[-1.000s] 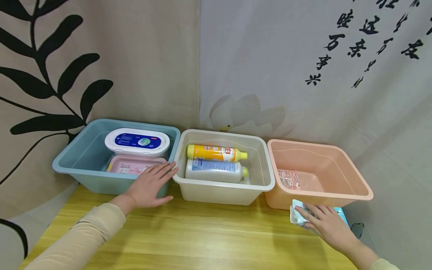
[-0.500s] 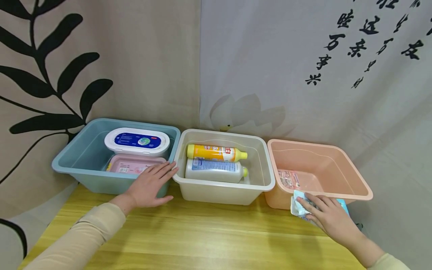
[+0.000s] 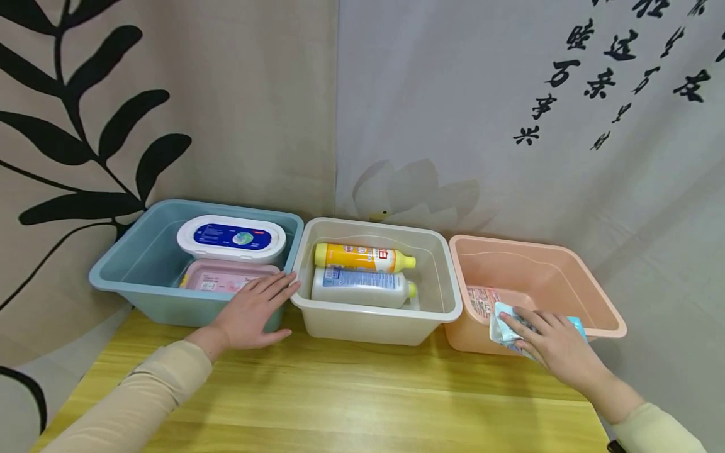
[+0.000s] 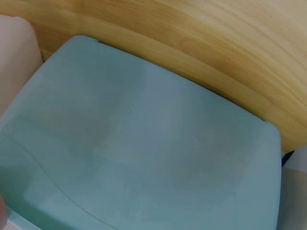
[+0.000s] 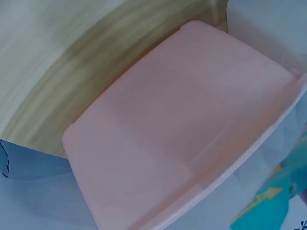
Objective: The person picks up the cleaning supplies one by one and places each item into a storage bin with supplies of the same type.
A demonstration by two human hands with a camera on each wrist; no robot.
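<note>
My right hand [image 3: 563, 349] grips a light-blue soft plastic packet [image 3: 501, 319] from above, over the front rim of the peach bin [image 3: 544, 270]. In the right wrist view the packet [image 5: 264, 206] shows turquoise with yellow marks, beside the bin's outer wall [image 5: 168, 110]. Inside that bin lies a flat pink-and-white printed packet [image 3: 483, 301]. My left hand [image 3: 249, 313], fingers straight, rests where the blue bin [image 3: 127, 270] and the cream bin [image 3: 362, 324] meet. Only a bit of that hand shows in the left wrist view, beside the blue bin's wall [image 4: 144, 120].
The blue bin holds a white oval tub [image 3: 230, 238] with a blue label and a pink pack [image 3: 218, 277]. A yellow bottle [image 3: 362, 257] and a white bottle [image 3: 359, 288] lie in the cream bin. All three bins line the wooden table's [image 3: 351, 396] back, before a curtain [image 3: 255, 107].
My right hand has lifted the light-blue packet upward from in front of the peach bin to its front rim. The left hand has stayed in place.
</note>
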